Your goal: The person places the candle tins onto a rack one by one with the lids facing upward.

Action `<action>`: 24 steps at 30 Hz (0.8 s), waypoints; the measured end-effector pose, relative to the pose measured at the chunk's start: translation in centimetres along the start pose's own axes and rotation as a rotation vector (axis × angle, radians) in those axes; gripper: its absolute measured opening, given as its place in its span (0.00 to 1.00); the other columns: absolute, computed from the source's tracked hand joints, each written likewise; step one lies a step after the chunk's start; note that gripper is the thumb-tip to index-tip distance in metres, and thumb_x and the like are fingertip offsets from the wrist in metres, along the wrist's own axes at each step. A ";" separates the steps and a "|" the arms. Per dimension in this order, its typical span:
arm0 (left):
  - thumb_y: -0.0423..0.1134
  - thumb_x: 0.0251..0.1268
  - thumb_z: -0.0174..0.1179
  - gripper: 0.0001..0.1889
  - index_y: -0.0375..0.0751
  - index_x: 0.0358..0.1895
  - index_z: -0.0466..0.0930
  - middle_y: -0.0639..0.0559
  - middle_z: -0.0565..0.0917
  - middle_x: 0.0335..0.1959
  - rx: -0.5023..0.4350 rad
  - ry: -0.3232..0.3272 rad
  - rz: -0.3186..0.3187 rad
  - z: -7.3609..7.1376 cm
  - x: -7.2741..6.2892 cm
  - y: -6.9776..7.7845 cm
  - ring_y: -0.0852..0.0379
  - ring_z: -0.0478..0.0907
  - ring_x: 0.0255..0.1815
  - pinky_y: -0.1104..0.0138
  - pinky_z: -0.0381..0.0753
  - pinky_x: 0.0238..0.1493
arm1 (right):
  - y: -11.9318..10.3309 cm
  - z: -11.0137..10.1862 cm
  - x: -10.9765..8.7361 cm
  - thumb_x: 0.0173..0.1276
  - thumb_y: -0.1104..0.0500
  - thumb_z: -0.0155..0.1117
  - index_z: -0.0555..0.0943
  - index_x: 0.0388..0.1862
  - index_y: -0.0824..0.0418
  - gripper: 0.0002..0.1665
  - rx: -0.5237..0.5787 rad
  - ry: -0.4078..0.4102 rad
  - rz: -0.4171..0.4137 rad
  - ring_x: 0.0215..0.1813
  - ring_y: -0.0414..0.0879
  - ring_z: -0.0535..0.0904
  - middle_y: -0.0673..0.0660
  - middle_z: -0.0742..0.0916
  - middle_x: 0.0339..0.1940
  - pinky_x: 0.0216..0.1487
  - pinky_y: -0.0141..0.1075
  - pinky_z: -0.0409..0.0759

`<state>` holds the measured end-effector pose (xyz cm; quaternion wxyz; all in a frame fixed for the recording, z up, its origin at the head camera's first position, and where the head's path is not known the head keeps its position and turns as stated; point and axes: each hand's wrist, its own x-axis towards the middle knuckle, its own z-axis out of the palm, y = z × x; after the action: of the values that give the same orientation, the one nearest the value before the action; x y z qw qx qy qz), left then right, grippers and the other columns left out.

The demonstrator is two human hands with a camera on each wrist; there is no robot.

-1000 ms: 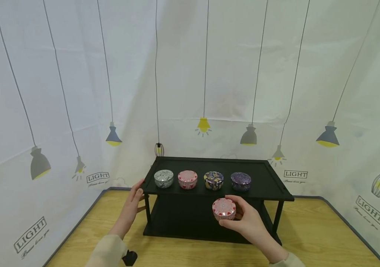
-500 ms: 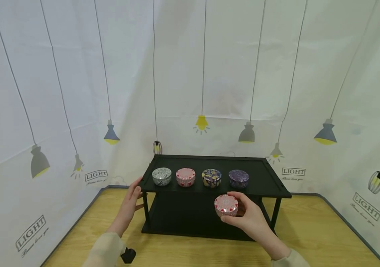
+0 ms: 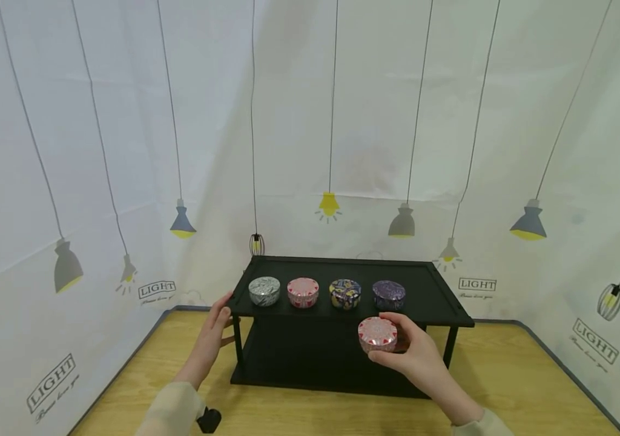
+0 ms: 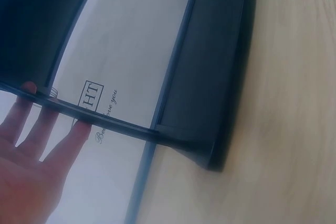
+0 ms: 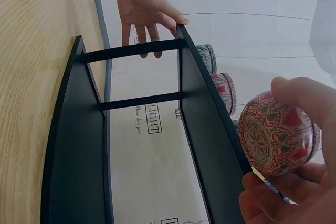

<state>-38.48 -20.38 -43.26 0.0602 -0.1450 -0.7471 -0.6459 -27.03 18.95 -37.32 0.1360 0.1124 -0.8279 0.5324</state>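
Note:
In my right hand (image 3: 421,357) I hold a round pink tin (image 3: 378,334) with red patterns, thumb on one side and fingers on the other. It hangs in front of the top board's front edge, below a purple tin (image 3: 389,295). The right wrist view shows the held tin's ornate base (image 5: 268,135). My left hand (image 3: 209,339) touches the left end of the black two-tier shelf (image 3: 413,272), its fingers extended at a post. On the top board stand a grey-white tin (image 3: 264,291), another pink tin (image 3: 303,293), a blue-yellow tin (image 3: 345,294) and the purple one, in a row.
The shelf stands on a wooden table (image 3: 511,363). Its black lower board (image 3: 299,363) lies under the top board, with thin posts at the corners. A white backdrop (image 3: 299,121) printed with lamps surrounds the table. A small black object (image 3: 209,419) is near my left sleeve.
My right hand has shifted a little to the right with the pink tin. The left hand stays at the shelf's left end, and the row of tins keeps its place.

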 end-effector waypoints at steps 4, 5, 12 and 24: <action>0.50 0.81 0.35 0.28 0.50 0.78 0.47 0.35 0.46 0.76 0.002 0.000 0.010 0.2 -0.4 0.4 0.30 0.57 0.68 0.36 0.63 0.60 | 0.1 -0.3 -0.1 0.49 0.58 0.81 0.74 0.63 0.60 0.41 -0.021 0.022 -0.008 0.42 0.47 0.80 0.58 0.83 0.48 0.41 0.35 0.80; 0.50 0.81 0.35 0.27 0.49 0.78 0.47 0.35 0.46 0.76 -0.001 -0.002 0.008 0.2 -0.5 0.6 0.30 0.56 0.68 0.35 0.63 0.60 | 0.1 -0.4 -0.2 0.48 0.58 0.81 0.74 0.63 0.60 0.41 -0.025 0.026 -0.011 0.41 0.47 0.80 0.58 0.83 0.48 0.41 0.36 0.80; 0.52 0.80 0.36 0.27 0.53 0.77 0.49 0.37 0.47 0.76 0.011 0.010 0.026 0.3 -0.3 0.1 0.31 0.58 0.68 0.36 0.64 0.59 | 0.1 -1.3 -0.2 0.49 0.57 0.80 0.74 0.63 0.60 0.41 -0.051 0.043 -0.022 0.42 0.48 0.80 0.59 0.83 0.48 0.41 0.35 0.80; 0.55 0.79 0.36 0.28 0.54 0.77 0.50 0.38 0.47 0.76 0.033 0.030 0.031 0.2 -0.2 -0.2 0.29 0.57 0.68 0.35 0.64 0.58 | -0.1 -3.1 0.0 0.50 0.58 0.80 0.74 0.63 0.61 0.40 -0.103 0.109 -0.096 0.42 0.44 0.79 0.57 0.84 0.47 0.39 0.34 0.79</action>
<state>-38.30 -20.22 -43.52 0.0840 -0.1459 -0.7544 -0.6345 -26.66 21.74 -36.04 0.2119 0.1159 -0.8391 0.4874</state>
